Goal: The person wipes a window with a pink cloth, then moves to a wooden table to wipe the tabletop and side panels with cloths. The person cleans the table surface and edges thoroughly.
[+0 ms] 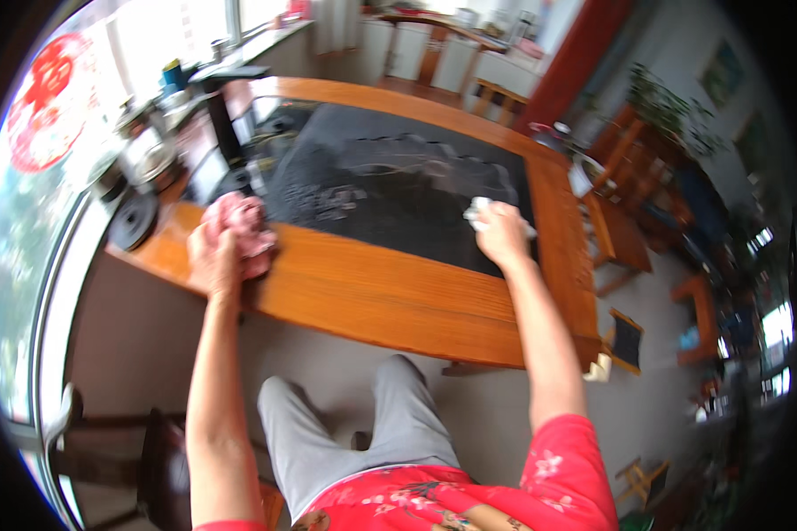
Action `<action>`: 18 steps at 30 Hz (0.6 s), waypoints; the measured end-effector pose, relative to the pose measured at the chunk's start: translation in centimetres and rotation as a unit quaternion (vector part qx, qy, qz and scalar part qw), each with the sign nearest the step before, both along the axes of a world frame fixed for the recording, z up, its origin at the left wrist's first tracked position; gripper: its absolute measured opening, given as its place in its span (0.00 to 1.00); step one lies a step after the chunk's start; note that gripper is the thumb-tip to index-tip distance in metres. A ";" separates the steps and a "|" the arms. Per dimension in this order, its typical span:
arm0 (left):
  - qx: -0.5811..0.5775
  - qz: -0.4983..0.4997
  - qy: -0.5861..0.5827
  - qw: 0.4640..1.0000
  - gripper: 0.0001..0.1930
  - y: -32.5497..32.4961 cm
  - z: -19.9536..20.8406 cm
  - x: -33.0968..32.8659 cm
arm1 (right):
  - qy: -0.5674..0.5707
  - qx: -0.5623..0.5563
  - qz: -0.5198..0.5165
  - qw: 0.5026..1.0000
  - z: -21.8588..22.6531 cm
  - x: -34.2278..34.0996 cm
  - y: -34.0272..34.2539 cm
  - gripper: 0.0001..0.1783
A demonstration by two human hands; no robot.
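Note:
My left hand (pixel 214 257) grips a crumpled pink cloth (pixel 242 232) at the near left part of the wooden table (pixel 398 305). Toward the table's right side, my right hand (pixel 503 234) is closed on a white wad (pixel 478 211), which looks like tissue or thin cloth. That wad rests on the dark inset panel (pixel 398 208) of the tabletop. Pale streaks and smears mark the panel's far half, and a cluster of light specks lies on its left part. Some fingers of both hands are hidden by what they hold.
A black stand (pixel 223 124) rises at the table's left end, beside a round black disc (pixel 134 219). Glass jars (pixel 150 159) line the window side. A wooden chair (pixel 615 226) stands right of the table, a small folding stool (pixel 626 341) on the floor below it. Another chair (pixel 164 469) is near left.

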State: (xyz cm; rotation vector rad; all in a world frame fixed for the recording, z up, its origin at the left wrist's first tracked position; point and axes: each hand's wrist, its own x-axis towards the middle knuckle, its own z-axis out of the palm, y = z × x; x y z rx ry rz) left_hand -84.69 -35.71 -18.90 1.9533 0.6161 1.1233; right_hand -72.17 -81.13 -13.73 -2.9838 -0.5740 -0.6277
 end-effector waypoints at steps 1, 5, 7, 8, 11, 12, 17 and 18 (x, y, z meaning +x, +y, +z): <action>-0.023 -0.007 0.002 1.000 0.14 -0.8 0.5 -0.3 | -0.010 0.074 0.032 0.997 -0.6 0.0 -1.5 0.08; 0.028 0.013 -0.008 1.000 0.17 0.2 -0.9 0.2 | -0.023 0.004 -0.022 0.999 -0.3 -0.3 -4.4 0.12; 0.033 0.015 -0.009 0.999 0.18 -0.8 -0.3 0.5 | -0.031 -0.017 -0.043 0.998 -1.2 0.0 -4.2 0.10; 0.049 0.023 0.008 0.998 0.18 -0.9 -0.1 0.2 | -0.008 0.005 -0.044 0.999 -1.2 -0.5 -2.6 0.08; 0.046 0.031 -0.003 0.998 0.18 -1.6 0.4 0.0 | -0.051 0.074 0.027 0.996 -2.7 -0.5 -1.0 0.09; 0.038 0.027 0.006 0.999 0.18 -1.5 0.4 0.0 | -0.055 0.100 0.031 0.993 -3.0 -0.4 -1.1 0.10; 0.018 0.014 0.006 1.000 0.17 -2.4 1.1 -0.2 | -0.028 0.141 0.047 0.988 -4.4 0.8 -2.2 0.12; 0.015 0.010 0.010 1.000 0.17 -2.6 1.3 -0.1 | -0.027 0.147 0.049 0.988 -4.5 0.9 -2.2 0.12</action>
